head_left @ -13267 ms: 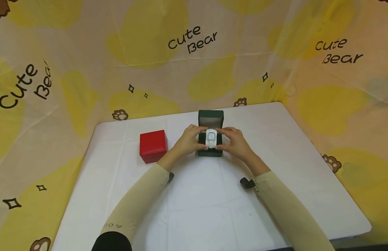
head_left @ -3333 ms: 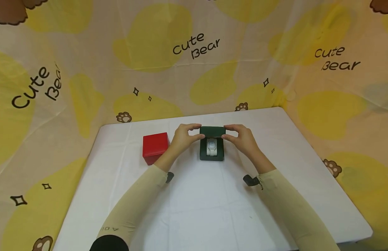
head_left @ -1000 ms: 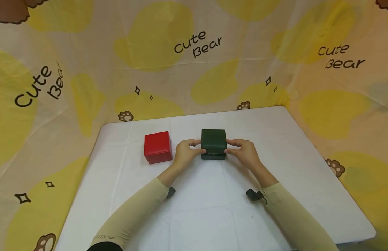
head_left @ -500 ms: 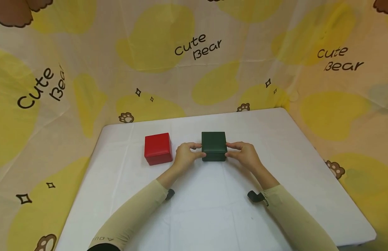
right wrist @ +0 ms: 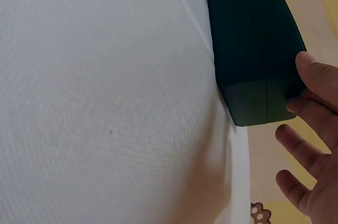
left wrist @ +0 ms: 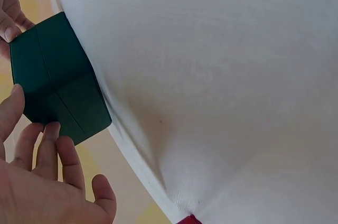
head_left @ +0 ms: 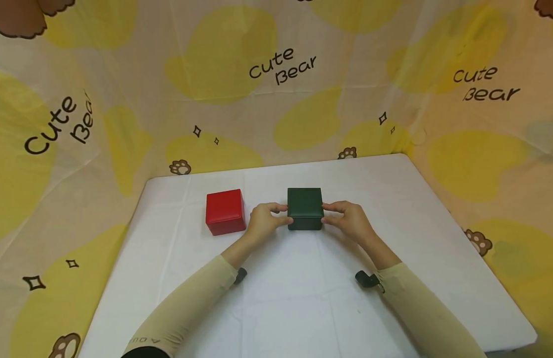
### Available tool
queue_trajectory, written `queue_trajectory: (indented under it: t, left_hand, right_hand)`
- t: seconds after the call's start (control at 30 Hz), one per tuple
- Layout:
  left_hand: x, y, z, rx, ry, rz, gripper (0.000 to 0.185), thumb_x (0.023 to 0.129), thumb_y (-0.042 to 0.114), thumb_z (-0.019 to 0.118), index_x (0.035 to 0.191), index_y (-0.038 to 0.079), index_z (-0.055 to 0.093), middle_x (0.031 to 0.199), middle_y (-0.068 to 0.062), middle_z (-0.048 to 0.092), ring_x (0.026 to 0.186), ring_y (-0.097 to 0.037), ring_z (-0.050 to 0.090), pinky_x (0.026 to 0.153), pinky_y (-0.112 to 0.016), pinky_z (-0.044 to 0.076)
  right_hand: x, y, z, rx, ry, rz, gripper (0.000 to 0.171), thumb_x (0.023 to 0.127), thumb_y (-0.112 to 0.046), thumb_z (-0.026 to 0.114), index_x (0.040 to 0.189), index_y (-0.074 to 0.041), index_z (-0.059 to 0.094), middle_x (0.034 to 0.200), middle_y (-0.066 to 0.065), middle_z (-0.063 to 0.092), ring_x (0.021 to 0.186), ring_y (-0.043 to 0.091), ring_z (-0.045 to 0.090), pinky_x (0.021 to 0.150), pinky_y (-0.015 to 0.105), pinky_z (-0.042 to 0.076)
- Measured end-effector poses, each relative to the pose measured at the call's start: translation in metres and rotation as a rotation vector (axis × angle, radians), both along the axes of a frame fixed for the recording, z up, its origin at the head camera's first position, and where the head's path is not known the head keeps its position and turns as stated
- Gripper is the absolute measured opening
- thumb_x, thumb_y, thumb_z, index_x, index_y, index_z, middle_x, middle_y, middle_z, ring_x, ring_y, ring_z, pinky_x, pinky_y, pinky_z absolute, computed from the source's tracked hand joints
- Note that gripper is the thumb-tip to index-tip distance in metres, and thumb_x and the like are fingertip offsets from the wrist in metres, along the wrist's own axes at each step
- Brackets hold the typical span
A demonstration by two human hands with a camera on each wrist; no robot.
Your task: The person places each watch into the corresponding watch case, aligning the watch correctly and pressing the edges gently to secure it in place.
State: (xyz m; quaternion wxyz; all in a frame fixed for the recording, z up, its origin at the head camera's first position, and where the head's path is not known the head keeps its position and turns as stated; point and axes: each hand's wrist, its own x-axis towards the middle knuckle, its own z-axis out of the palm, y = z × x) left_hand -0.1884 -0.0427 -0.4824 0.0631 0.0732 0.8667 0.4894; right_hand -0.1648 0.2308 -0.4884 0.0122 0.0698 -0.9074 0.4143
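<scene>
A dark green box (head_left: 305, 209) stands closed on the white table (head_left: 303, 298), its lid flat on its base. My left hand (head_left: 276, 214) touches its left side with thumb and forefinger tips. My right hand (head_left: 335, 214) touches the right side the same way. In the left wrist view the green box (left wrist: 53, 81) shows its seam, and my left hand (left wrist: 42, 182) lies spread with the thumb against it. The right wrist view has my right hand (right wrist: 311, 129) with relaxed fingers, thumb tip on the green box (right wrist: 253, 49).
A closed red box (head_left: 225, 211) sits a hand's width left of the green one. Bear-print yellow cloth (head_left: 276, 89) hangs behind and around the table. Small black wrist mounts (head_left: 365, 279) show under both sleeves.
The green box's lid came down over a white watch, which is now hidden. Over the last second the lid shut fully and both hands settled lower on the box's sides.
</scene>
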Motion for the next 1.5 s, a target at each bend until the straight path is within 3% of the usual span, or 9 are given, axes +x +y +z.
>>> queue_trajectory:
  t: [0.33,0.53,0.8,1.17,1.3,1.5]
  left_hand:
    - [-0.002,-0.006,0.002,-0.084,0.012,-0.045,0.036,0.085,0.029,0.084,0.12,0.022,0.078,0.128,-0.002,0.071,0.127,-0.029,0.054,0.099,-0.054,0.041]
    - [0.001,-0.012,0.004,-0.103,0.027,-0.124,0.041,0.087,0.029,0.082,0.127,0.021,0.074,0.132,-0.001,0.069,0.131,-0.029,0.055,0.104,-0.058,0.035]
    - [0.005,-0.019,0.004,-0.109,0.021,-0.235,0.042,0.089,0.031,0.08,0.13,0.025,0.072,0.136,0.002,0.066,0.13,-0.027,0.055,0.101,-0.056,0.049]
    - [0.013,-0.029,0.007,-0.124,0.007,-0.334,0.044,0.089,0.034,0.079,0.132,0.025,0.071,0.133,0.006,0.067,0.128,-0.023,0.056,0.099,-0.052,0.053]
    - [0.017,-0.035,0.009,-0.146,0.036,-0.341,0.045,0.09,0.034,0.078,0.132,0.023,0.07,0.132,0.007,0.066,0.126,-0.022,0.055,0.098,-0.049,0.053]
    - [0.025,-0.05,0.012,-0.194,0.079,-0.298,0.044,0.089,0.033,0.079,0.131,0.023,0.071,0.13,0.008,0.066,0.122,-0.02,0.056,0.099,-0.047,0.049]
  right_hand:
    - [-0.005,0.003,0.0,0.095,0.1,0.084,0.045,0.086,-0.025,0.084,0.128,-0.013,0.073,0.127,0.01,0.072,0.127,0.034,0.061,0.108,0.054,0.045]
    - [-0.003,0.003,0.002,0.193,0.182,0.113,0.044,0.087,-0.026,0.083,0.127,-0.014,0.073,0.123,0.009,0.074,0.122,0.035,0.063,0.105,0.056,0.046]
    - [0.0,0.008,0.002,0.283,0.262,0.153,0.041,0.089,-0.023,0.081,0.128,-0.013,0.073,0.121,0.008,0.074,0.119,0.034,0.064,0.104,0.058,0.044]
    - [0.01,0.015,0.005,0.392,0.328,0.231,0.038,0.09,-0.019,0.079,0.127,-0.015,0.073,0.122,0.006,0.073,0.121,0.032,0.061,0.109,0.057,0.038]
    - [0.014,0.017,0.007,0.424,0.368,0.279,0.036,0.092,-0.021,0.078,0.127,-0.014,0.073,0.122,0.004,0.074,0.122,0.03,0.06,0.109,0.055,0.037]
    - [0.017,0.022,0.009,0.477,0.47,0.33,0.032,0.091,-0.021,0.079,0.122,-0.014,0.075,0.121,0.001,0.075,0.118,0.027,0.063,0.106,0.052,0.041]
